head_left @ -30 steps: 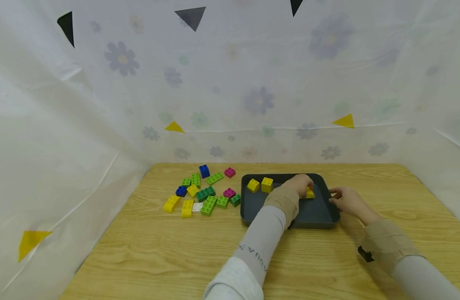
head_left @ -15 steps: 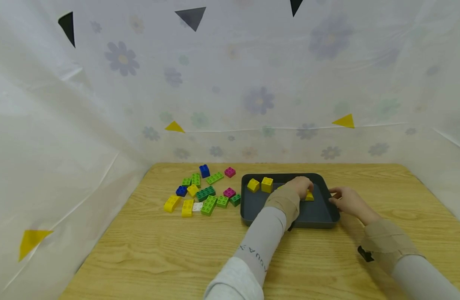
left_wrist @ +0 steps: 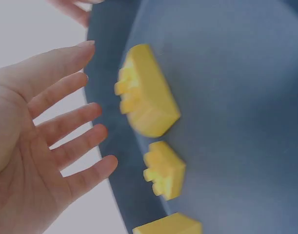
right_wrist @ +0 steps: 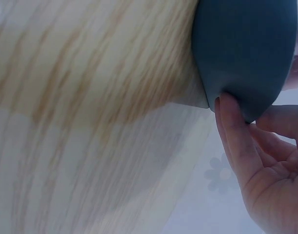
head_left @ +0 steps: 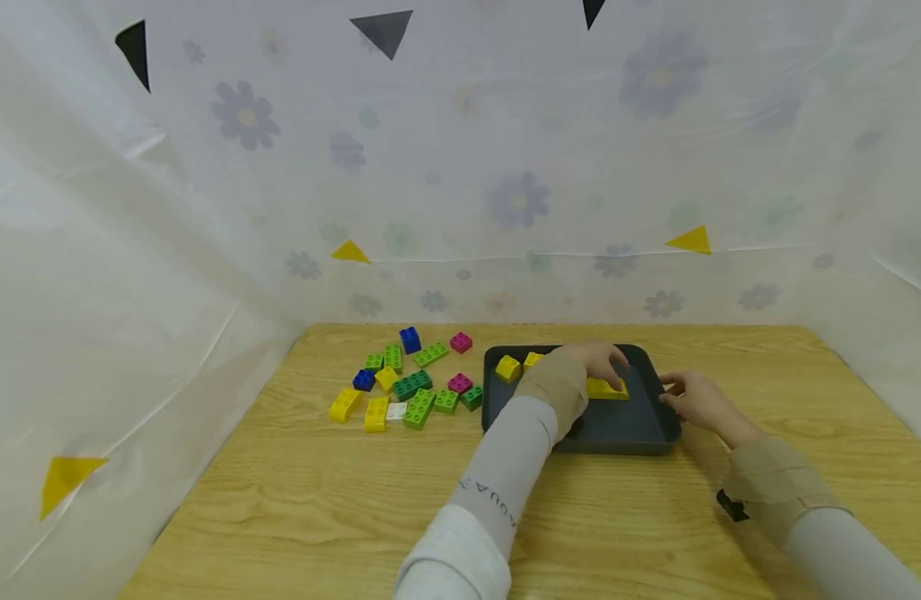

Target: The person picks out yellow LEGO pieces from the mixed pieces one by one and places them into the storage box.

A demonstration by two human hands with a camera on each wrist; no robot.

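Yellow bricks lie in the tray (head_left: 621,432), on the table (head_left: 340,508). The long brick (head_left: 601,390) sits toward the tray's far right corner, under the left hand (head_left: 593,358); a small brick (left_wrist: 168,170) lies just beside it, and two more stand near the far left corner, one partly hidden by the wrist wrap (head_left: 553,385). Left hand: fingers extended and spread, gripping nothing; the wrist view shows a gap to the long brick. Right hand (head_left: 696,400): thumb and fingers pinch the tray's right edge. Handling, judged by look: hard moulded plastic, light, stiff, unlikely to break; sloped faces probably smooth enough to slip. Best hold likely thumb and fingertips across opposite upright sides, with the studs as extra purchase. Appearance: plain glossy yellow, slanted at one end, rounded at the other, a cluster of round studs. Tray dark grey, shallow, round-cornered; presumably rigid, best held by its wall.
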